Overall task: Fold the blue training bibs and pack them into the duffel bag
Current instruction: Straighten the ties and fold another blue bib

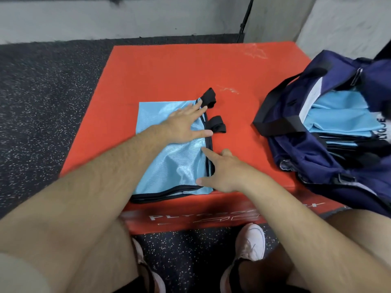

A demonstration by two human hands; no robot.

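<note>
A light blue training bib with black trim lies folded flat on the red plyo box, its two black elastic straps sticking out to the right. My left hand rests flat on the bib's upper part, fingers spread. At the bib's right edge, my right hand presses down with fingers apart, holding nothing. The navy duffel bag stands open on the box's right side, with several folded blue bibs stacked inside.
Dark speckled rubber floor surrounds the box. Grey walls and a black stand leg are behind it. My white shoes are against the box's front face. The bag's black handles drape toward the middle of the box.
</note>
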